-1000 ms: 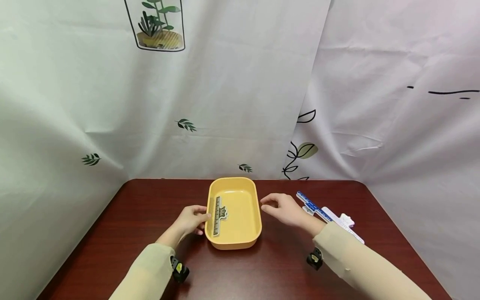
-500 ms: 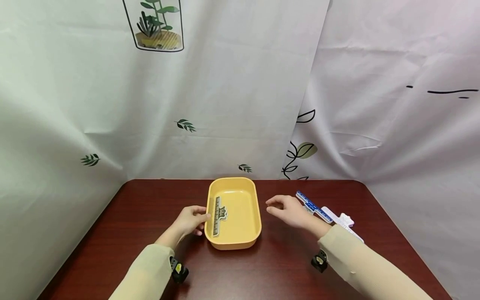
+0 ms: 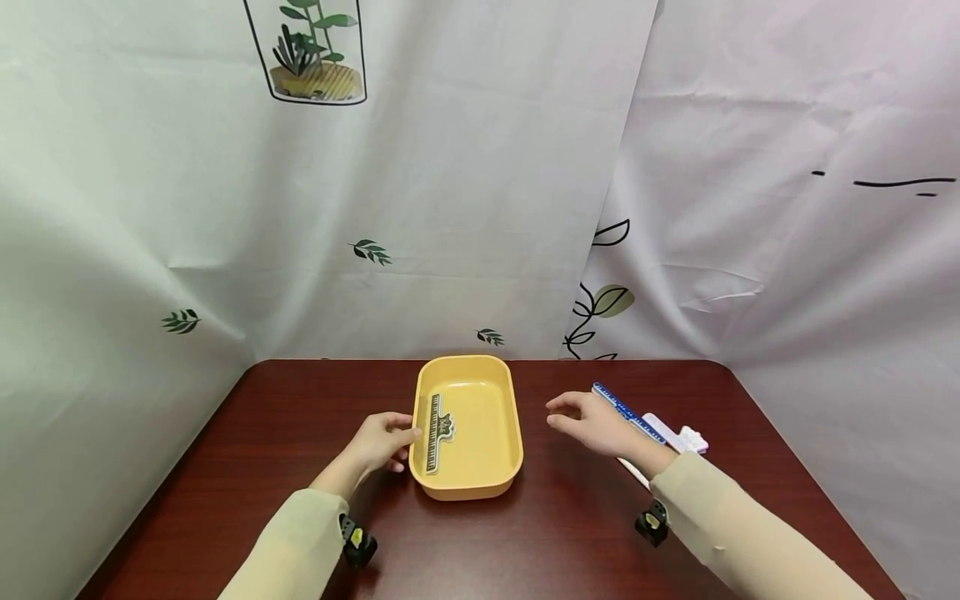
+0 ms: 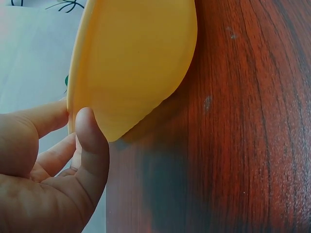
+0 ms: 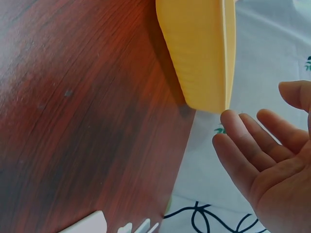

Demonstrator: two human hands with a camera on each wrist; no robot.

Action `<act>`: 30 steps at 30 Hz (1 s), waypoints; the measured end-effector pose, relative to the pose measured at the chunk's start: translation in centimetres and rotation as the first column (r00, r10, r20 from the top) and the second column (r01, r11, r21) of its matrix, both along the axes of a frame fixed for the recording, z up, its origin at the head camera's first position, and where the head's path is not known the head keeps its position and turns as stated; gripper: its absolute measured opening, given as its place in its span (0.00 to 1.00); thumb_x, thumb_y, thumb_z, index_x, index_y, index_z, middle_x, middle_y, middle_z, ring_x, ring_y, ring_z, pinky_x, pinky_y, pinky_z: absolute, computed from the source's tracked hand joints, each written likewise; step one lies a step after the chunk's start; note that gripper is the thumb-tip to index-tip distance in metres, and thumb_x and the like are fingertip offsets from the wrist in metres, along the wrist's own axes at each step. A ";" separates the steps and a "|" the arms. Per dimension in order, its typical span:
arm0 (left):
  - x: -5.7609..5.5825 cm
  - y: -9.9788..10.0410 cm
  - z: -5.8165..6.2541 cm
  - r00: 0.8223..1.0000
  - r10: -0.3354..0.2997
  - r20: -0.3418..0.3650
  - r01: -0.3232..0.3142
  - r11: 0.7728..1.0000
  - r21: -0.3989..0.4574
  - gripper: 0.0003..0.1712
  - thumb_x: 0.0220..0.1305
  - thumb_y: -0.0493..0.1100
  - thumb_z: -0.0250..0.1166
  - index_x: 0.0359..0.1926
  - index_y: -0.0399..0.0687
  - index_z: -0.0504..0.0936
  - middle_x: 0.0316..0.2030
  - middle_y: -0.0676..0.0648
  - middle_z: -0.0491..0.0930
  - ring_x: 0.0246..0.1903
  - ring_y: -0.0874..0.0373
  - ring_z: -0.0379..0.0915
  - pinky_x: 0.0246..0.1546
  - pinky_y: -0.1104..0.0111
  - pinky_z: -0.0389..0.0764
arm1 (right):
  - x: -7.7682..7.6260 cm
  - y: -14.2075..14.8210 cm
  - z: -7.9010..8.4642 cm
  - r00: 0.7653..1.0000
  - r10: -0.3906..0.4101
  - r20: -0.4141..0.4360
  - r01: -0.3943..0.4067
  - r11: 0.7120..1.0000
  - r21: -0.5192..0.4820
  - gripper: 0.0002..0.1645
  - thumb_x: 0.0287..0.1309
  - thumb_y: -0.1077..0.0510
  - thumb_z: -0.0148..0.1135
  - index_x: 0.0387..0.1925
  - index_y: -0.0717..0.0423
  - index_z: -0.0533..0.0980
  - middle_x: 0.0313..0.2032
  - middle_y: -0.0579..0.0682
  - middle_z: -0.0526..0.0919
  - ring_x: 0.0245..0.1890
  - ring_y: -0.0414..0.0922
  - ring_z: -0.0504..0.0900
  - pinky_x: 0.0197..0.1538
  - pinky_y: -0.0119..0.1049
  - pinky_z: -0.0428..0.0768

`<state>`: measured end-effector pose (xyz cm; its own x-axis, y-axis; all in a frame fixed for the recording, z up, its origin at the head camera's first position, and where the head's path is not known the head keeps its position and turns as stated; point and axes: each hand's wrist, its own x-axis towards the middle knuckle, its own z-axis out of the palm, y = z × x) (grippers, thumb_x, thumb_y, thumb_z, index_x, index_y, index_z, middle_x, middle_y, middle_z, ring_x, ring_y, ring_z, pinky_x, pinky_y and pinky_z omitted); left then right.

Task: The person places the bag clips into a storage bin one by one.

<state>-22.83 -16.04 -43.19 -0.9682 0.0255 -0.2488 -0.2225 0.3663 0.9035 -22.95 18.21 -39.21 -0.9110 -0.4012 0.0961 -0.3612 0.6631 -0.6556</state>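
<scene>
A yellow tray [image 3: 480, 437], deep and round-cornered, stands upright. Inside it, along the left wall, lies a dark ruler-edged clip [image 3: 432, 442]. Right of the tray and apart from it lie a slanted blue clip [image 3: 651, 430] and, farther right, a partly hidden white clip [image 3: 692, 439].

From the head, facing forward and down, farthest off, taking in most of the table [image 3: 480, 550]. From the left wrist, rolled sideways, close past the left hand [image 4: 58, 170] at the yellow tray [image 4: 141, 53]. From the right wrist, likewise, close to the right hand [image 5: 277, 174]. Sharing the yellow tray across all three.
</scene>
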 end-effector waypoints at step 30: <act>0.2 -0.1 0.2 1.000 -0.008 -0.008 0.008 1.000 -0.016 0.24 0.62 0.38 0.63 0.56 0.30 0.72 0.28 0.44 0.75 0.20 0.59 0.69 0.15 0.69 0.77 | -0.7 4.4 0.5 0.991 -0.028 0.132 0.019 0.998 0.066 0.18 0.60 0.54 0.60 0.46 0.64 0.78 0.34 0.54 0.85 0.32 0.47 0.85 0.33 0.33 0.81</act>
<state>-22.61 -16.10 -43.02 -0.9699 0.0296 -0.2417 -0.2124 0.3821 0.8994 -23.60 22.64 -38.72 -0.9231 -0.3811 -0.0519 -0.2575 0.7126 -0.6525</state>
